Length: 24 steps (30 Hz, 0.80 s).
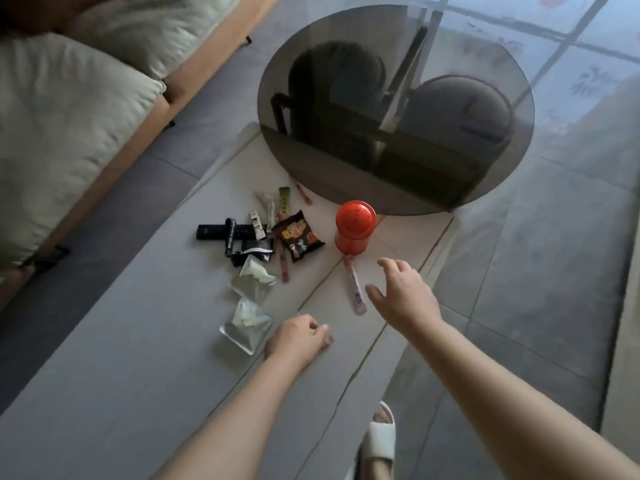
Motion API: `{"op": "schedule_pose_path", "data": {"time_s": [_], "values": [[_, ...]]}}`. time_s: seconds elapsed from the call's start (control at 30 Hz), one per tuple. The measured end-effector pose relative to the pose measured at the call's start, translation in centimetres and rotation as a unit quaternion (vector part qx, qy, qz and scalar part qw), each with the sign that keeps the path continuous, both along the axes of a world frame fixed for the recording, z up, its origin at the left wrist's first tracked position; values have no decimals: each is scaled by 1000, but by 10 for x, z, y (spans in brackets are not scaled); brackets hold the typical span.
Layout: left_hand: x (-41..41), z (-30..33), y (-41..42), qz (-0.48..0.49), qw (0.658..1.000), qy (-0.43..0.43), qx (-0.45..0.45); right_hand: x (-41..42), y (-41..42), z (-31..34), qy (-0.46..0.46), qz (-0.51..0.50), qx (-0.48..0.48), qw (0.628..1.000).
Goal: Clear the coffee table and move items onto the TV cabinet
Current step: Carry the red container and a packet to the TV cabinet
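Note:
A pale stone coffee table (145, 341) carries a red canister (354, 227), a dark snack packet (299, 236), a black remote (221, 232), several stick sachets (273, 206), a pink sachet (356, 292) and two glass dishes (252, 280) (245, 325) with wrappers. My right hand (405, 294) hovers open just right of the pink sachet, below the canister. My left hand (299, 337) is curled shut beside the nearer dish; something small and pinkish shows at its fingertips, too unclear to name.
A round smoked-glass table top (485, 168) overlaps the far end of the stone table. A sofa with pale cushions (69, 109) runs along the left. Grey floor tiles (536, 271) lie to the right, and a foot in a white slipper (381, 439) stands below.

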<state>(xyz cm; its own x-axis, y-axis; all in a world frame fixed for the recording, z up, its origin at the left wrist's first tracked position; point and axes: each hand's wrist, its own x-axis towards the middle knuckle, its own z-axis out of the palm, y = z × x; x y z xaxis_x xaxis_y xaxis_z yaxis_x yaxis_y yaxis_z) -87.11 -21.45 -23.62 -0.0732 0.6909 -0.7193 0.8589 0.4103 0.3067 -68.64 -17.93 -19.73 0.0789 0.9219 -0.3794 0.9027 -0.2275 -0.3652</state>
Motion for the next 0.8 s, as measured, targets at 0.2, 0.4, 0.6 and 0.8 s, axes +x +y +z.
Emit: {"op": "schedule_pose_path", "data": {"time_s": [0.2,0.4,0.6,0.8], "values": [[-19,-31,10,35,999,12,-23,-17,71,-25,-22,55,18,998],[-23,-72,22,23,999,25,-26,-30,119,-67,-50,69,6,996],[-15,-107,19,5,999,47,-13,-31,117,-102,-55,71,62,994],[-11,-134,7,-5,997,76,2,-25,121,-110,-49,87,92,991]]}}
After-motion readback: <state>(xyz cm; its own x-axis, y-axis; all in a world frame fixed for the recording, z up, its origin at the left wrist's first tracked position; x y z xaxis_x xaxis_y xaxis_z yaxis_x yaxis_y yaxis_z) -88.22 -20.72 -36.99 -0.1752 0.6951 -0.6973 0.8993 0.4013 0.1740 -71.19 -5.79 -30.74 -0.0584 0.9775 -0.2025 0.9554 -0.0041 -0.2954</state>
